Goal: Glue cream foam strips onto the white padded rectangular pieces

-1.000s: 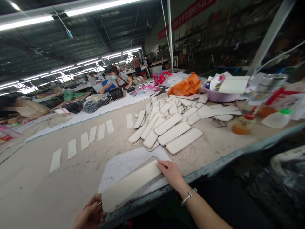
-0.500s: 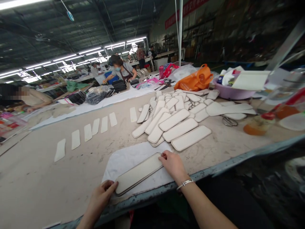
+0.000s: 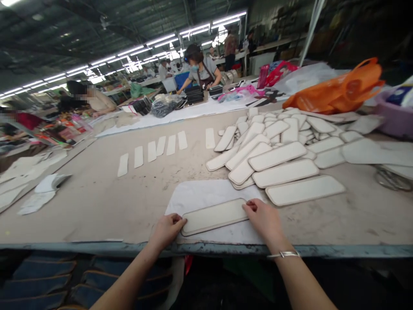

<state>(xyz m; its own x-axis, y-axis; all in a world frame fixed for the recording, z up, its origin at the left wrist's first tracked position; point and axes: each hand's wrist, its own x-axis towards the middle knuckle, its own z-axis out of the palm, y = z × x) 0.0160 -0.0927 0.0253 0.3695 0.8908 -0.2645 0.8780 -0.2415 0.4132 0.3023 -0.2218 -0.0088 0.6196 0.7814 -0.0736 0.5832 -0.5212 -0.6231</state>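
Observation:
A long off-white panel (image 3: 214, 216) with rounded corners and a darker edge lies over a white cloth (image 3: 200, 191) near the table's front edge. My left hand (image 3: 167, 230) pinches its left end between thumb and fingers. At the opposite end, my right hand (image 3: 265, 220), with a silver bangle on the wrist, grips the upper right corner. Just beyond the cloth, to the right, similar panels lie in a heap (image 3: 285, 172). Several small pale strips (image 3: 152, 151) stand in a loose row farther back on the left.
Behind the heap sits an orange bag (image 3: 338, 88), with a purple basin (image 3: 395, 114) at the right edge. Scissors (image 3: 392, 178) lie partly under pale pieces. White folded pieces (image 3: 45, 193) rest at left. A co-worker (image 3: 203, 71) is across the table.
My view has swung left, so the table shifts rightward in the picture. The panel lies at a flatter angle now. Both hands keep hold of its ends.

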